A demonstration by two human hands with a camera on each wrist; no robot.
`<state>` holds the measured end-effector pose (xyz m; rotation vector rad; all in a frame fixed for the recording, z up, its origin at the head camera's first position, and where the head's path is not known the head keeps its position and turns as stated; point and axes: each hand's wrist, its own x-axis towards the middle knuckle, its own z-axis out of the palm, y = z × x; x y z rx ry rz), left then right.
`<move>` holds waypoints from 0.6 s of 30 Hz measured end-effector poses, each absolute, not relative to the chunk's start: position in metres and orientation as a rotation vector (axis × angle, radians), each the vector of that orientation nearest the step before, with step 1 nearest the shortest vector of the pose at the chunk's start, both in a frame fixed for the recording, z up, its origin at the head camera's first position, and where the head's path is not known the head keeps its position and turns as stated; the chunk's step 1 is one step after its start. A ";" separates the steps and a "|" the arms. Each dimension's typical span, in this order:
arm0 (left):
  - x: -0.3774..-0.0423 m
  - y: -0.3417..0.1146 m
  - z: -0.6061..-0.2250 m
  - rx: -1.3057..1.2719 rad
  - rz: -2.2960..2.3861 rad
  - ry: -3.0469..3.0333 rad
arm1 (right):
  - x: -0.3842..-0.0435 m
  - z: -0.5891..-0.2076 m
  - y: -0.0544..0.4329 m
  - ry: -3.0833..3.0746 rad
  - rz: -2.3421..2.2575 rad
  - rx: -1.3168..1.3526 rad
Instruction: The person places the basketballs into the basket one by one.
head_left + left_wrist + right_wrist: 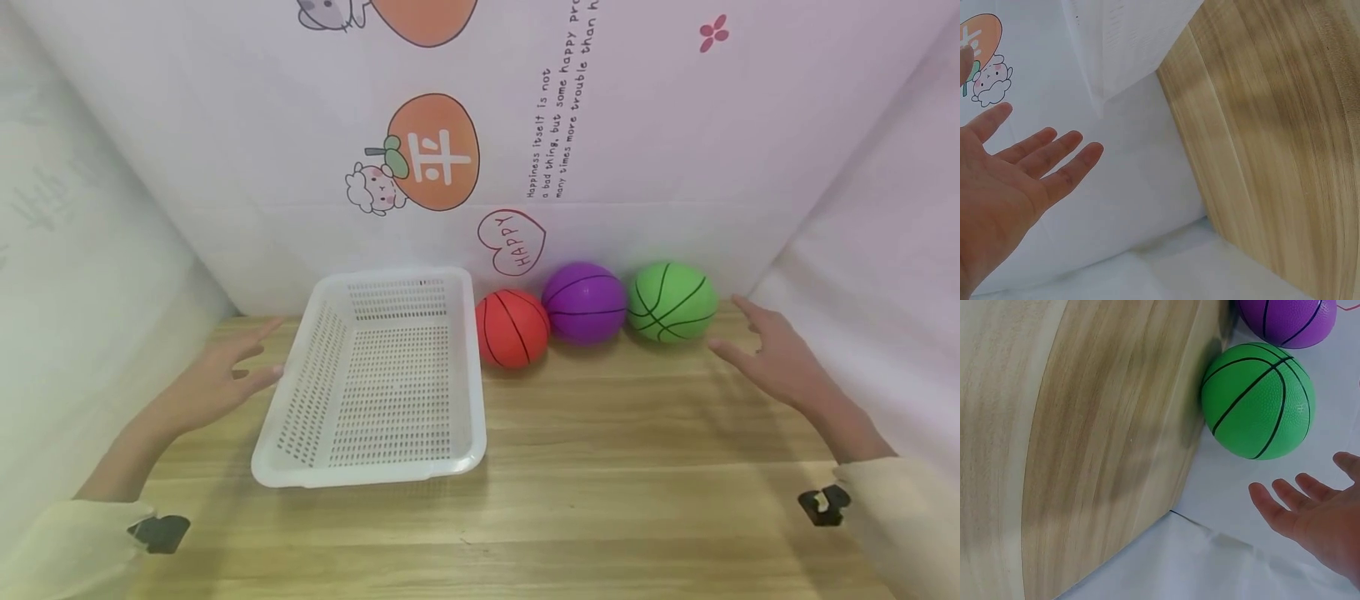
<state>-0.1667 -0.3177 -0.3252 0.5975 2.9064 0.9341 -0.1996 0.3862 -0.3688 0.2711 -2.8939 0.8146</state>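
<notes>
A white perforated plastic basket (390, 392) stands left of centre on the wooden table. Just off its left rim is my left hand (213, 379), fingers extended, holding nothing; the left wrist view shows the same hand (1016, 181) palm and spread fingers bare. Three small basketballs line the back: a red ball (512, 328) against or close by the basket, a purple ball (585, 303) in the middle and a green ball (672, 302) at the right. Beside the green ball (1259, 401), a short gap away, my right hand (1316, 512) has its fingers loosely stretched.
A white printed cloth (637, 125) forms a wall behind the balls. White cloth walls (885, 275) also close off both sides. Light wood tabletop (600, 467) stretches in front of the balls and basket. Dark wrist mounts (161, 533) sit on both sleeves.
</notes>
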 end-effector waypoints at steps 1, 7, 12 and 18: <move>-0.167 -0.318 -0.325 0.595 0.935 2.903 | -0.200 -0.369 0.386 -2.901 0.830 0.260; -0.168 -0.317 -0.324 0.553 0.954 2.878 | -0.201 -0.369 0.388 -2.903 0.943 0.223; -0.170 -0.319 -0.324 0.492 0.987 2.867 | -0.205 -0.368 0.390 -2.853 1.128 0.179; -0.175 -0.323 -0.331 0.514 1.008 2.858 | -0.207 -0.369 0.395 -2.823 1.300 0.094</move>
